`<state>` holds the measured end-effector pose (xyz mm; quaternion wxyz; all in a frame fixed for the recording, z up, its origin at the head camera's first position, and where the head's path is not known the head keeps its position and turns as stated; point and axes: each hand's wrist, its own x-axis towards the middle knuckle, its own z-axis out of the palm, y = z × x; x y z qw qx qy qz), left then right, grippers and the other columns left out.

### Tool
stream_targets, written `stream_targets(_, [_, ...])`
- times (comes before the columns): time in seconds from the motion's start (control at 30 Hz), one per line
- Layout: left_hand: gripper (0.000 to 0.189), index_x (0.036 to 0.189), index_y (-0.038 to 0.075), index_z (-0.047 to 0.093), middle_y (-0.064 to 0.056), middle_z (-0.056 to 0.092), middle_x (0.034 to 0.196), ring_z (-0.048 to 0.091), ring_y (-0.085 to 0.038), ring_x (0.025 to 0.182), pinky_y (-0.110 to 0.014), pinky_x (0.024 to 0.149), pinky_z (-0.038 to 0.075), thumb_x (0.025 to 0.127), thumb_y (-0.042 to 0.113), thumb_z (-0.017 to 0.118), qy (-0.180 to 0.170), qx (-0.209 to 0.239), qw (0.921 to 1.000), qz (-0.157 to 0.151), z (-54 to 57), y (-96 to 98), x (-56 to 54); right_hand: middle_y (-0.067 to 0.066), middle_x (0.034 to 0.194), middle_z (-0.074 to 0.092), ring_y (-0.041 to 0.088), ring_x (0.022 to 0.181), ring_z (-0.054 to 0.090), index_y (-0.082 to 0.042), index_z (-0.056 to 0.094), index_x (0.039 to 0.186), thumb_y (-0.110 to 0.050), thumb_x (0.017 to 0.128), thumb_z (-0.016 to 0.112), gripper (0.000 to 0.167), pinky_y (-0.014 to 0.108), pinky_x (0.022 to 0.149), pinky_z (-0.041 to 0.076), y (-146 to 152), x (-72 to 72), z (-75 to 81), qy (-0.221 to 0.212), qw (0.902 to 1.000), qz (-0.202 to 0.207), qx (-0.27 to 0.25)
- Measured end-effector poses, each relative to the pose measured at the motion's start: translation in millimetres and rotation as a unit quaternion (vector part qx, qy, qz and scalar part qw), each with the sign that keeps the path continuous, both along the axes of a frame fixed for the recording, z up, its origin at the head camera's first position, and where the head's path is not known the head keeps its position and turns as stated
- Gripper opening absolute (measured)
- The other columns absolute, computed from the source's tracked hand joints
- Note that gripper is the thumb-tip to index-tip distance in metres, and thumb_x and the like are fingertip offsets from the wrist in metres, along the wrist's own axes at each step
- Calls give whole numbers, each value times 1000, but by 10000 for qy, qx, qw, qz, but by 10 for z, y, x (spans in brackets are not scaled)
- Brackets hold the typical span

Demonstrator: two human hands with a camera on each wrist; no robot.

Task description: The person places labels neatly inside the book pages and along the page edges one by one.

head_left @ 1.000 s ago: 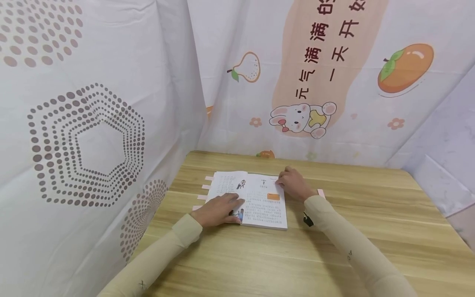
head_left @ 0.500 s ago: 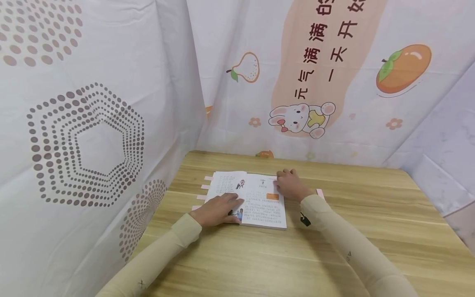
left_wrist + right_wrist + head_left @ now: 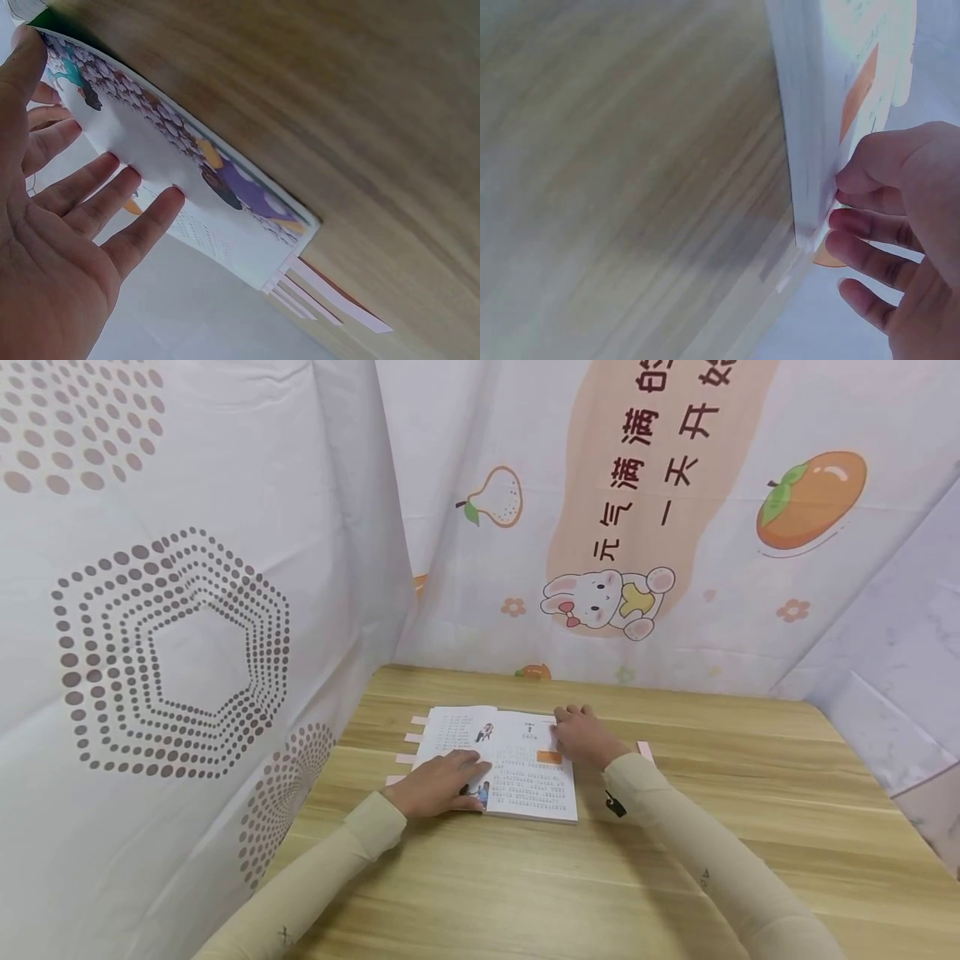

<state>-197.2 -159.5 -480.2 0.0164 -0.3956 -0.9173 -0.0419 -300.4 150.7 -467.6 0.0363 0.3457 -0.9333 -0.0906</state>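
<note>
An open book [image 3: 528,777] with printed text and small pictures lies on the wooden table. My left hand [image 3: 441,783] rests on its left page, palm down, fingers spread. In the left wrist view those fingertips touch a colourful illustrated page [image 3: 150,150]. At the upper right corner of the right page [image 3: 855,97], my right hand [image 3: 587,737] has its fingers curled. The right wrist view shows thumb and forefinger meeting at the page's edge, pinching it; the other fingers curl just beyond the book's corner. Part of that corner is hidden by the hand.
Several pink paper tabs [image 3: 337,296] stick out from the book's left edge. A pink strip [image 3: 645,750] lies on the table [image 3: 720,777] right of the right wrist. White printed curtains [image 3: 465,568] stand behind and to the left of the table.
My right hand has shifted slightly toward me at the page corner, and its fingers look more curled. The left hand and the book stay in place; the head view has drifted slightly.
</note>
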Motion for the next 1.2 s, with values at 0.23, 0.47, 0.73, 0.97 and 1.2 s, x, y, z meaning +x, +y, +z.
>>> stream_targets(0.23, [74, 152, 12, 48, -14, 53, 147, 51, -28, 136, -44, 100, 51, 98, 61, 56, 1, -65, 10000, 61, 0, 11, 5, 13, 115, 61, 33, 105, 57, -4, 74, 117, -17, 100, 62, 25, 54, 92, 49, 1, 4, 1, -212, 9997, -55, -122])
stream_targets(0.47, [73, 152, 10, 49, -15, 53, 146, 52, -29, 134, -44, 101, 51, 98, 59, 58, -21, -48, 10000, 3, 32, 20, 22, 14, 119, 62, 33, 107, 56, -8, 73, 126, -18, 100, 63, 30, 54, 94, 47, 34, 30, 36, -431, 9989, -122, -130])
stream_targets(0.73, [73, 152, 9, 50, -15, 53, 146, 52, -29, 134, -44, 102, 50, 98, 58, 59, -96, -4, 9999, 30, 42, 14, 25, 15, 118, 66, 32, 102, 56, -9, 73, 128, -13, 98, 66, 31, 50, 87, 51, 182, 63, 40, -404, 9982, 140, -419])
stream_targets(0.97, [74, 152, 10, 49, -15, 52, 147, 50, -30, 136, -45, 102, 50, 98, 59, 57, -194, 4, 9998, 17, -4, 5, 19, 13, 104, 71, 30, 89, 58, -8, 78, 116, -10, 95, 69, 23, 46, 74, 51, 439, 64, -8, -74, 9920, 533, -1146])
stream_targets(1.2, [73, 152, 9, 49, -16, 52, 147, 52, -31, 134, -45, 100, 51, 98, 58, 58, -62, 67, 9999, -61, 19, 4, 9, 12, 98, 75, 30, 83, 63, -6, 80, 109, -4, 90, 76, 20, 47, 69, 53, 785, 101, -4, 192, 9869, 701, -1442])
